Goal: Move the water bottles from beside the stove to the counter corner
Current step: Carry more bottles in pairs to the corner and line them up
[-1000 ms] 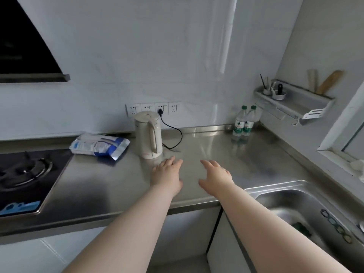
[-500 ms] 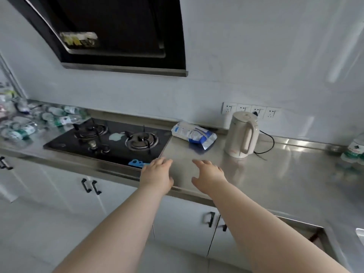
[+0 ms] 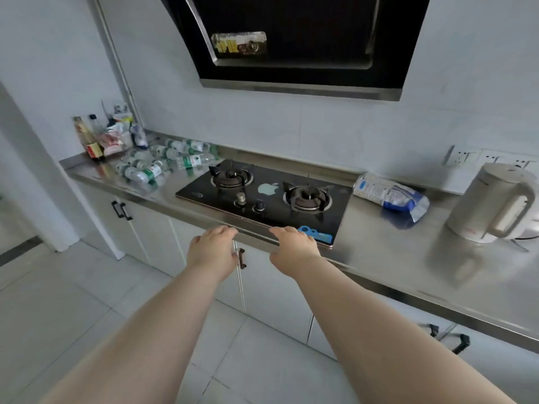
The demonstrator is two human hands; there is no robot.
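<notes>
Several clear water bottles with green labels lie in a heap on the steel counter, left of the black two-burner stove. My left hand hovers at the counter's front edge below the stove, fingers loosely spread, holding nothing. My right hand is beside it, just over the stove's front right corner, also with nothing in it. Both hands are well right of and nearer than the bottles. The counter corner with the two standing bottles is out of view.
Sauce bottles and packets stand at the far left end behind the water bottles. A blue-and-white bag lies right of the stove, then a white kettle. A black range hood hangs above. White cabinet doors run below.
The view has swung left from the sink corner to the stove; the heap of bottles has come into sight. Both hands travelled left along the counter edge, still holding nothing.
</notes>
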